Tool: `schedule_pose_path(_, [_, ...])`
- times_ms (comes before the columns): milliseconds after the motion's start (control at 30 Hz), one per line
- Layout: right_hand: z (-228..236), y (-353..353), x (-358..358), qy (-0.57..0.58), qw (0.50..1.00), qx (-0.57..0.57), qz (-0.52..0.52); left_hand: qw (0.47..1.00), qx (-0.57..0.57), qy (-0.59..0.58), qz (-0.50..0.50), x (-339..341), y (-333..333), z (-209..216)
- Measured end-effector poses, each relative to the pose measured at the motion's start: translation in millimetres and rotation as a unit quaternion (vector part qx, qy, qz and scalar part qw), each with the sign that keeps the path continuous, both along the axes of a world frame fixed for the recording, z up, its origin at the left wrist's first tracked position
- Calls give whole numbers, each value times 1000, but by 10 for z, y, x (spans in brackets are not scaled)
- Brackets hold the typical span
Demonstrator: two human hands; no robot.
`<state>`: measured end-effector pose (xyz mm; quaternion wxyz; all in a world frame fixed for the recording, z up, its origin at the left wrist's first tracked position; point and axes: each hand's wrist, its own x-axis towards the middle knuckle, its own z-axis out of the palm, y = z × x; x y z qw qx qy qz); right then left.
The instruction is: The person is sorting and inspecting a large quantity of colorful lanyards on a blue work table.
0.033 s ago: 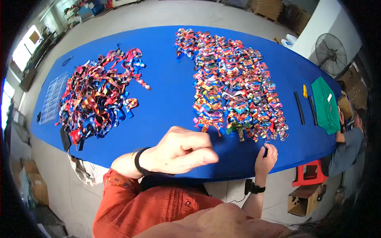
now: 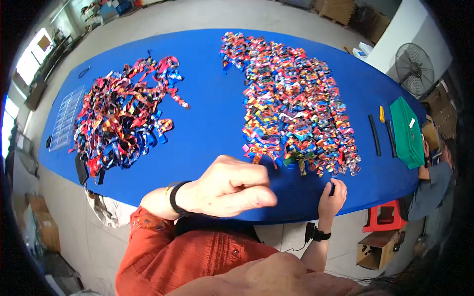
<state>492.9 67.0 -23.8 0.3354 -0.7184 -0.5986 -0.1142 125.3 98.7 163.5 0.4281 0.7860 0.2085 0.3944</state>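
lying at about two o'clock on the blue table (image 2: pixel 210 123), with its middle taken as the dial's centre, are patterned fabric straps, gathered into crinkled rows (image 2: pixel 291 106) that run side by side toward the near edge. opposite, at nine o'clock, a looser heap (image 2: pixel 123 116) of similar straps lies tangled, with bare cloth between the two lots. the person's left hand (image 2: pixel 232 185) hangs near six o'clock, fingers curled in toward the thumb like a loose fist; its inside is hidden, so whether it grips anything cannot be told. the right hand (image 2: pixel 333 197) is at about four o'clock, just below the near ends of the rows, half open with fingers bent and thumb apart, and no strap shows in it. the step in hand looks like a pause in arranging the straps, with the heap seemingly not yet put in order. a next move on it would probably call for the left hand to uncurl and swing toward nine o'clock, teasing one strap free without dragging its neighbours. farther out, at three o'clock, lie black bars (image 2: pixel 375 135), a yellow tool (image 2: pixel 381 114) and a green bin (image 2: pixel 402 135), with a co-worker (image 2: pixel 429 190) just beyond.
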Motion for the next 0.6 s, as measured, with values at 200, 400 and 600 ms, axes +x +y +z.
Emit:
schedule_pose_path(200, [26,70,-7,-15,999,-42,4,997,-33,-65,-39,-115,109,-68])
schedule_pose_path(400, [-19,99,2,-51,998,-26,4,986,15,-150,-67,-257,172,-134])
schedule_pose_path(600, [-63,54,46,-36,999,-35,4,981,2,-178,-82,-477,107,-6])
